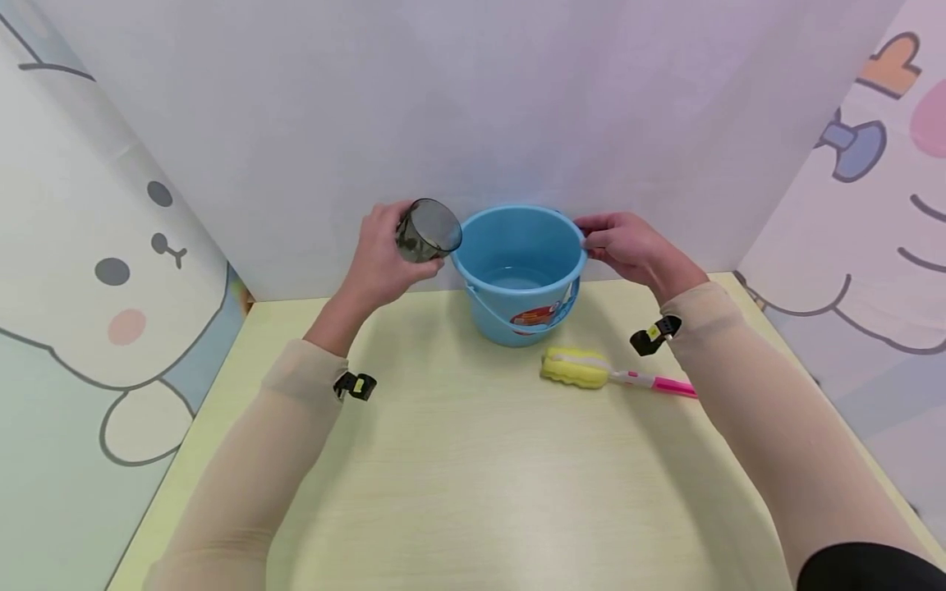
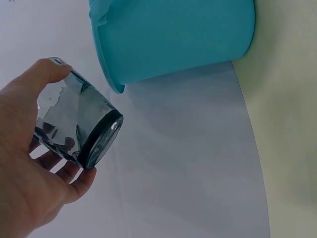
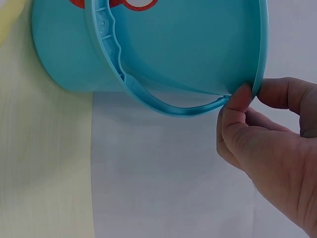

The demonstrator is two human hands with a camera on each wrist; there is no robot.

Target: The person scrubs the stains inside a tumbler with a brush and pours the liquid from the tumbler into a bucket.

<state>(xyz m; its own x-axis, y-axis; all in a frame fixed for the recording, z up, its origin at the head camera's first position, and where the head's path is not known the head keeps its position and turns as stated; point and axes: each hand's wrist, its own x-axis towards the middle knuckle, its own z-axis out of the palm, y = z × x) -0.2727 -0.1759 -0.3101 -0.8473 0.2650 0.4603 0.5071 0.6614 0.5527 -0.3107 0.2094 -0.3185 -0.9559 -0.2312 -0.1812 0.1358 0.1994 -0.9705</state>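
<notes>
A dark see-through glass [image 1: 429,231] is gripped in my left hand [image 1: 386,256], tilted, beside the left rim of a blue bucket [image 1: 517,254]. In the left wrist view, thumb and fingers of the left hand [image 2: 37,163] curl round the glass [image 2: 79,116], its thick base facing away from the palm. My right hand [image 1: 628,250] pinches the bucket's right rim. The right wrist view shows the right hand [image 3: 272,148] with finger and thumb on the rim, close to where the handle [image 3: 183,110] joins the bucket [image 3: 183,44].
A yellow sponge brush [image 1: 575,368] with a pink and white handle [image 1: 654,382] lies on the pale wooden table [image 1: 473,476], in front of the bucket and to its right. A pale wall [image 1: 473,98] stands close behind; cartoon-printed panels flank both sides.
</notes>
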